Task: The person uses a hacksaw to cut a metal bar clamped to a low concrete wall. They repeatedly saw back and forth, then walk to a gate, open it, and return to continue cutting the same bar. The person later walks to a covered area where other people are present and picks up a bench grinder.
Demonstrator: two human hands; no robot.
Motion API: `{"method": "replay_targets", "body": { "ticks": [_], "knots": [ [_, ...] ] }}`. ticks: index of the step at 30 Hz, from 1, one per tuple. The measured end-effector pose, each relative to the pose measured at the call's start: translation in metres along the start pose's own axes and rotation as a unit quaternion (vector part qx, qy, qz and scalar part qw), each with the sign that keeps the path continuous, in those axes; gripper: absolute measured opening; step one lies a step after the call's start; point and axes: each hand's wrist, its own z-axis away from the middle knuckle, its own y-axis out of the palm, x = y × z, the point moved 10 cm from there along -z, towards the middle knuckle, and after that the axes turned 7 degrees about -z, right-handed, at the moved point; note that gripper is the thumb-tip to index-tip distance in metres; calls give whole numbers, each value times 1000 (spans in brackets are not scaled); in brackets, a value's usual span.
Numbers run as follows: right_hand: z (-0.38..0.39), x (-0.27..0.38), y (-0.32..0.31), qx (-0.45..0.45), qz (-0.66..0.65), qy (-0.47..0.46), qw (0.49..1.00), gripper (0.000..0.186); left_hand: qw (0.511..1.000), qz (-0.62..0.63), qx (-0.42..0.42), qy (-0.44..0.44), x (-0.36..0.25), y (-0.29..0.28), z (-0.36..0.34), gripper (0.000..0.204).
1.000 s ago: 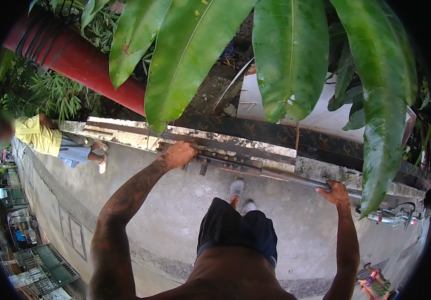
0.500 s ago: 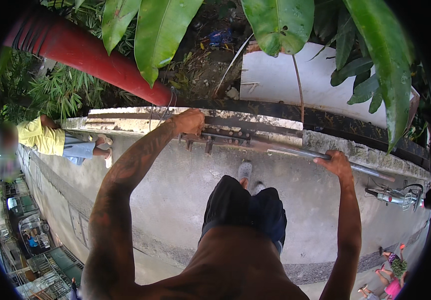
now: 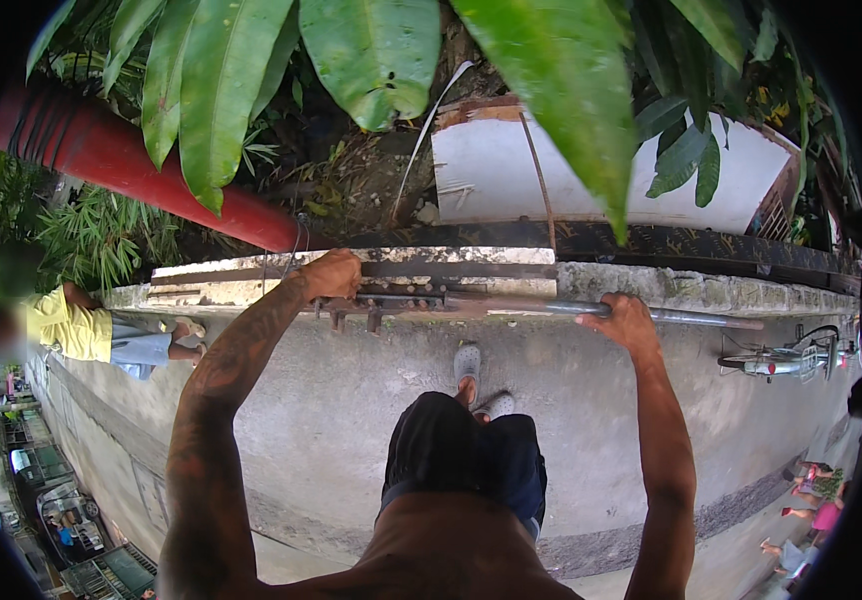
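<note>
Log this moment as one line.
left hand: at pegged metal bar | right hand: gripping gray pipe | bicycle: on pavement, far right

Taken from the bare torso (image 3: 451,545), the left hand (image 3: 333,275) sits at 11 o'clock, back up and fingers curled down, their tips hidden. The tattooed left forearm (image 3: 251,345) slants toward 1 o'clock from a bent elbow out at 10. At 1 o'clock, the right hand (image 3: 623,322) is closed in a grip, its thumb pointing to 9. The right forearm (image 3: 663,420) runs nearly to 12 from an elbow between 2 and 3, only gently bent.
</note>
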Motion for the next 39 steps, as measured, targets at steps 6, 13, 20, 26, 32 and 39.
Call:
{"method": "replay_targets", "body": {
  "ticks": [6, 13, 20, 26, 32, 39],
  "knots": [
    [4, -18, -3, -16, 22, -28, 999, 80, 893, 392, -35, -219, 65, 18, 21, 19],
    [13, -161, -31, -97, 56, 33, 993, 39, 999, 38, -14, -26, 21, -11, 13, 18],
    [14, -167, -40, -112, 56, 28, 992, 30, 904, -422, 29, -67, -43, -7, 12, 12],
    [1, -163, -48, -136, 83, 6, 987, 37, 869, -486, 26, -88, -34, 5, 26, 20],
    [11, -180, -34, -112, 94, 72, 987, 41, 876, -466, 62, -113, -41, 8, 25, 17],
    [23, -150, -49, -159, 76, 36, 984, 22, 889, -446, 26, -100, -37, 4, 28, 15]
  ]
}}
